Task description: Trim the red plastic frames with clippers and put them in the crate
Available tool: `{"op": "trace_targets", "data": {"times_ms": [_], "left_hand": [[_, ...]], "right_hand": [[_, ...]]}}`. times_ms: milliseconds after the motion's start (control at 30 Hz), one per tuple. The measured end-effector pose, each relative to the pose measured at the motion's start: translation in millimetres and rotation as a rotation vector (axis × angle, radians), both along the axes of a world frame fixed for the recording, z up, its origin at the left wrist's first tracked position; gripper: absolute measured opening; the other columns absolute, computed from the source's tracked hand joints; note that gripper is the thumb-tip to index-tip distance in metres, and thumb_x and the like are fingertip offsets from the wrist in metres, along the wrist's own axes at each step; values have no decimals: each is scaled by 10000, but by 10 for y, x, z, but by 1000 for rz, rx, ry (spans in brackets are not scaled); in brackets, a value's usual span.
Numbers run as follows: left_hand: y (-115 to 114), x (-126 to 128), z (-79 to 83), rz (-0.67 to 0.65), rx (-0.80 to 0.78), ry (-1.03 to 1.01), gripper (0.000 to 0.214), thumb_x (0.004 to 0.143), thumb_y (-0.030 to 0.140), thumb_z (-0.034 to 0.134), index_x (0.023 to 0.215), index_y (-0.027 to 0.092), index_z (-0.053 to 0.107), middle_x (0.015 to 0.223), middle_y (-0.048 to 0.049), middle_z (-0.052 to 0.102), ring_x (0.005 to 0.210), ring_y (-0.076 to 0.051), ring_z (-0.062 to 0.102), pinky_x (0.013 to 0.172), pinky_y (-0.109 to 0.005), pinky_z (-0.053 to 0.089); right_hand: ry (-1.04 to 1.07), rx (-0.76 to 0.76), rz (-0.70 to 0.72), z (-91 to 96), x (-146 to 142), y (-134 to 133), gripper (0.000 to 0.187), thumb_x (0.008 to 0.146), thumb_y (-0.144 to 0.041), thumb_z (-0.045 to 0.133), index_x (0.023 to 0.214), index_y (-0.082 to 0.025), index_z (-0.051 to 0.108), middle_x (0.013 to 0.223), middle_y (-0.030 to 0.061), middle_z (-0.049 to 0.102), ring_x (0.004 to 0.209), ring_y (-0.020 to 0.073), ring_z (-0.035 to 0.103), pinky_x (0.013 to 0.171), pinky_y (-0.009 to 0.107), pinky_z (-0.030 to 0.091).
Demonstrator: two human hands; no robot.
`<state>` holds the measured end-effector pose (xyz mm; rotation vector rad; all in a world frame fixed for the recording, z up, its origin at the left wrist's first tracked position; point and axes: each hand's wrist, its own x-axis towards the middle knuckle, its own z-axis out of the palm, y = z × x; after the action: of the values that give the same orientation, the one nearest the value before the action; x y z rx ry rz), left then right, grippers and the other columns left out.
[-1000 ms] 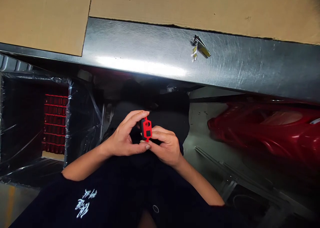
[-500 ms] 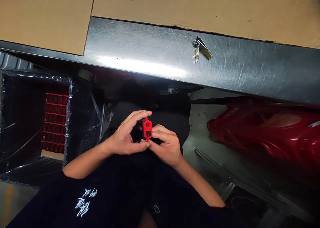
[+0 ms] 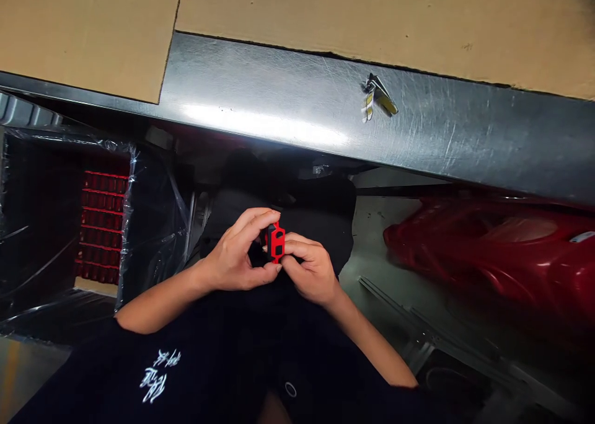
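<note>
A small red plastic part (image 3: 280, 244) with two openings and a black piece along its left side is held upright in front of my torso. My left hand (image 3: 242, 250) grips it from the left, fingers at its top end and thumb at its bottom end. From the right, the bent fingers of my right hand (image 3: 310, 268) pinch at its right side, with the thumb near the lower end. The fingertips behind the part are partly hidden.
Ahead runs a metal bench edge (image 3: 260, 95) with cardboard sheets (image 3: 372, 15) on it. A small folding metal tool (image 3: 381, 95), perhaps nail clippers, lies there. Left stands a plastic-lined bin (image 3: 129, 225) holding rows of red parts (image 3: 103, 225). A large red glossy shell (image 3: 488, 250) is at right.
The red part has turned a little in my hands, so its face shows at a steeper angle. My fingers have shifted slightly and keep hold of it.
</note>
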<state>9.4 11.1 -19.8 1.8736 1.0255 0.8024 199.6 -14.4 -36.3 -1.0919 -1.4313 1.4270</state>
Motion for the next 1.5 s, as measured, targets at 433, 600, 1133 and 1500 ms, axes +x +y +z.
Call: {"op": "trace_targets", "data": {"times_ms": [433,600,1133,1500], "left_hand": [[-68,-4,-173,-27,25,-91,1053,828,215,735,1648,211,75,1472,-233,536,1216,-281,675,897,-384,653],[-92,6,-223,-12,116,-18,1058,851,194,700,1649,178,6,1468,-262,535,1240,-291,667,871,-385,665],[-69,18,-474,-2,535,18,1035,885,186,699,1646,212,-2,1406,-183,646,1272,-247,662,944,-425,644],[-79,18,-399,-31,430,-85,1112,827,196,778,1644,196,24,1439,-239,616,1290,-270,661,968,-450,625]], "right_hand": [[3,-91,-226,49,71,13,169,904,-190,642,992,-254,772,936,35,729,842,182,697,738,321,582],[-57,-12,-248,85,29,6,181,875,-235,711,1053,-247,739,998,61,705,868,201,688,668,318,596],[-181,231,-226,76,-72,15,216,827,-136,719,990,-267,662,905,24,757,800,196,733,713,342,626],[109,-14,-128,21,16,-8,191,868,-205,673,1048,-264,702,993,59,757,922,227,728,793,377,625]]}}
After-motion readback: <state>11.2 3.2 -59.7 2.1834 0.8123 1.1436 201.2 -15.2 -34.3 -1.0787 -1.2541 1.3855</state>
